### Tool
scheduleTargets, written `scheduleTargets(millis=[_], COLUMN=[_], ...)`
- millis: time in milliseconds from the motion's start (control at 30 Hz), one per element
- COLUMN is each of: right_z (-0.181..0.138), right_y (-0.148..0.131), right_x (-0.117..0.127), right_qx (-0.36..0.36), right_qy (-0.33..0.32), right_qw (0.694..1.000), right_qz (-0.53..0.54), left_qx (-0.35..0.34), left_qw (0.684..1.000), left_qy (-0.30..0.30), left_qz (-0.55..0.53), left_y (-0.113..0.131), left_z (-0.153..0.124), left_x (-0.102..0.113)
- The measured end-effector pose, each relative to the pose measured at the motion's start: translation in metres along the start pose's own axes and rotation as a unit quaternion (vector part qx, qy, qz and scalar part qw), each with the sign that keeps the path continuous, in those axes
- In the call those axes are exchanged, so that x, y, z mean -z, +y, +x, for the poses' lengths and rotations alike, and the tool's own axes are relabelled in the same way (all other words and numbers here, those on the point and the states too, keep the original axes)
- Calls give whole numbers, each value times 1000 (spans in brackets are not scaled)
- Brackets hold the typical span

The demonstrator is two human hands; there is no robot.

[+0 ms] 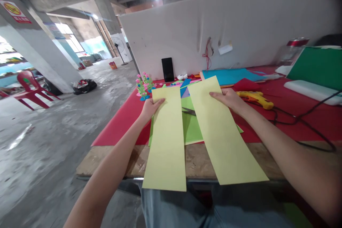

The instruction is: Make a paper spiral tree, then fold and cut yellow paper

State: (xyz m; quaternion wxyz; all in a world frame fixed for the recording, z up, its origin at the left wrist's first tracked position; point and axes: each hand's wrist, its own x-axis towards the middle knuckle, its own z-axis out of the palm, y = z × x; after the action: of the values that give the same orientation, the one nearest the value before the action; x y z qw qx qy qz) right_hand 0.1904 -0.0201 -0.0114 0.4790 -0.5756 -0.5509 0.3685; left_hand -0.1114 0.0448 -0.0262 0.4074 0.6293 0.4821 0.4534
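My left hand (151,108) grips a long pale yellow paper strip (167,142) by its upper left edge, thumb on top. A second strip of the same yellow paper (224,139) is pinched near its upper right edge by my right hand (230,99). Both strips slant down toward me, their lower ends past the table's front edge, with a gap between them. In that gap show a green paper sheet (192,128) and a pair of scissors (188,111), its handles hidden behind the right strip.
A yellow glue gun (255,99) with a black cord lies right on the red table cover (117,124). Behind are blue sheets (232,75), an upright black phone (167,69) and small paper flowers (144,85). A white panel (171,35) closes off the back.
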Motion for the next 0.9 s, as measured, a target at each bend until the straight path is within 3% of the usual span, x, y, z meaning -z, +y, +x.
scheduleTargets(millis=[267, 633, 700, 833, 900], right_z=[8, 58, 53, 31, 24], right_y=[3, -25, -33, -46, -48], right_x=[-4, -39, -49, -71, -77], right_qx=[54, 112, 126, 120, 112], right_qy=[76, 183, 142, -58, -106], right_qw=[989, 965, 974, 989, 988], right_qz=[-113, -149, -124, -61, -27], left_qx=[8, 17, 20, 24, 22], left_qw=[1000, 998, 997, 995, 992], left_qy=[-13, -19, -22, -31, -38], left_qz=[-7, -54, -67, -95, -114], left_y=[-5, 1, 2, 6, 13], left_z=[1, -4, -5, -9, -12], left_x=[-4, -3, -4, -5, -6])
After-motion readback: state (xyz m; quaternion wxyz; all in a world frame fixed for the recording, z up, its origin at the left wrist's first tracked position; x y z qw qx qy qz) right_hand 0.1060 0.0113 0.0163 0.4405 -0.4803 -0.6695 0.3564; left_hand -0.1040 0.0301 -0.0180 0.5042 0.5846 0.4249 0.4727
